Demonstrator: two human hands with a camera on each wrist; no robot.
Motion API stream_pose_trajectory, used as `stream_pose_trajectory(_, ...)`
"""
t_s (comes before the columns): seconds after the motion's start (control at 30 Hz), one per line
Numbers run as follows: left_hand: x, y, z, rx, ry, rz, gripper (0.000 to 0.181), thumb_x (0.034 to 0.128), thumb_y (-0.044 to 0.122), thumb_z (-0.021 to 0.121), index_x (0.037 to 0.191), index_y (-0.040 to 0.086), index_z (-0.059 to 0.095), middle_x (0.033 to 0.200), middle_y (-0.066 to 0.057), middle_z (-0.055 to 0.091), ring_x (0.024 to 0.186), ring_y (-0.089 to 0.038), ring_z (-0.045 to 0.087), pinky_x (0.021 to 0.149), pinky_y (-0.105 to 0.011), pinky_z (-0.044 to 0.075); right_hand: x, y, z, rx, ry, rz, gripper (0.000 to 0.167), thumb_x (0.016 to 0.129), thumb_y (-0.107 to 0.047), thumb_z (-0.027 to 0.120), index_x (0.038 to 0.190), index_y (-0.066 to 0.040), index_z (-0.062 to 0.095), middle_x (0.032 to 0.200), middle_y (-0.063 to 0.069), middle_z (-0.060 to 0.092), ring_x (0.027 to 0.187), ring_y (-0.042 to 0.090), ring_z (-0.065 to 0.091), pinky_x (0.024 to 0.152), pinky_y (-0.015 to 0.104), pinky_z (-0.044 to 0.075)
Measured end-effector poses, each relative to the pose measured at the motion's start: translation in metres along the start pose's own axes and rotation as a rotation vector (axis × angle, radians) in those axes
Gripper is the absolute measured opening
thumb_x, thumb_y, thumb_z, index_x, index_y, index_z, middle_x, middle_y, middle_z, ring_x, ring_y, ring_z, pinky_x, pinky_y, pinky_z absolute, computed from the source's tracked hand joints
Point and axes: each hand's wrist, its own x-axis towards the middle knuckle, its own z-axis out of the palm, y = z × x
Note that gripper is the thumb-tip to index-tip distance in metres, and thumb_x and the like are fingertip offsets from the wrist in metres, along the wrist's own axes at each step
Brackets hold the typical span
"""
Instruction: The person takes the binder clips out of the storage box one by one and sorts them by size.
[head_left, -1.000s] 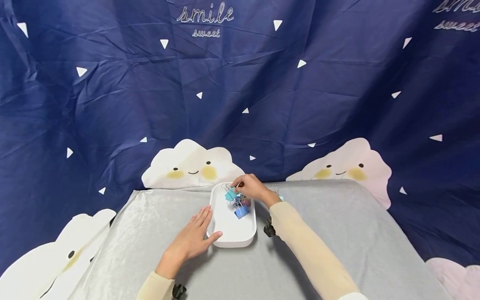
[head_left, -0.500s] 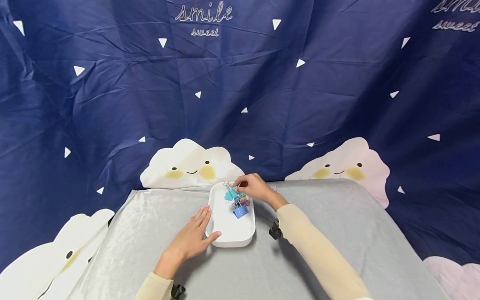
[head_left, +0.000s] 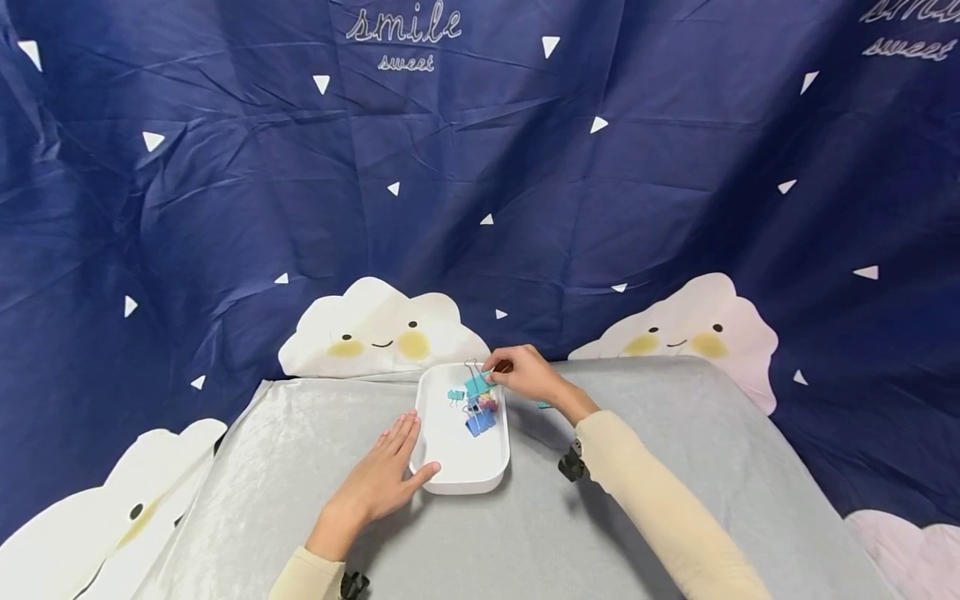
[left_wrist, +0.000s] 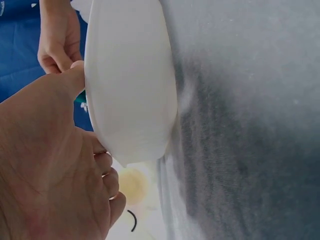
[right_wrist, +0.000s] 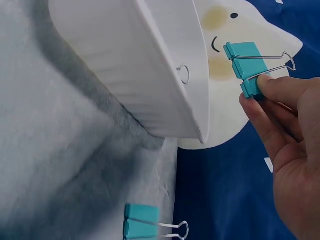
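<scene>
My right hand [head_left: 528, 373] pinches a large teal binder clip [right_wrist: 248, 65] between thumb and fingers, raised at the far right part of a white tray [head_left: 450, 462]. Inside the tray lie a small teal binder clip [head_left: 456, 395], a blue binder clip [head_left: 480, 422] and some reddish and yellowish pieces [head_left: 488, 402], too small to tell apart. With fingers extended, my left hand [head_left: 381, 477] rests along the tray's left rim, its thumb over the near left corner. In the left wrist view the tray's outer wall hides what it contains.
Another teal binder clip [right_wrist: 141, 220] lies on the grey cloth [head_left: 300, 467] just right of the tray, partly hidden by the right wrist in the head view. A dark blue curtain [head_left: 480, 167] with cloud prints hangs behind the table's far edge.
My right hand has moved right with the large teal clip, uncovering the small teal clip in the tray. The left hand stays on the rim. The head view has shifted slightly.
</scene>
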Motion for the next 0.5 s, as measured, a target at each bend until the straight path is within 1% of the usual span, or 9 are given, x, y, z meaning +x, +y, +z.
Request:
stream_pose_trajectory(0.23,-0.001,0.001,0.000,-0.003,-0.003,-0.001,0.091,0.1068,0.065,0.046,0.168,0.000,0.026,0.178,-0.015,0.020,0.165,-0.035,0.022,0.135,-0.054,0.023,-0.011,0.006,-0.015,0.018,0.010,0.000,0.010,0.095,-0.012,0.081,0.104,-0.014,0.083,0.097,-0.001,0.080,0.087,0.009,0.072,0.081,0.025,0.061)
stream_pose_trajectory(0.5,0.000,0.002,-0.001,-0.002,-0.008,-0.003,0.090,0.1072,0.063,0.047,0.168,0.000,0.025,0.178,-0.015,0.019,0.166,-0.034,0.020,0.136,-0.053,0.023,-0.023,0.019,-0.029,0.037,0.056,-0.002,0.011,0.094,-0.009,0.080,0.103,-0.013,0.083,0.098,0.002,0.081,0.088,0.011,0.074,0.082,0.025,0.063)
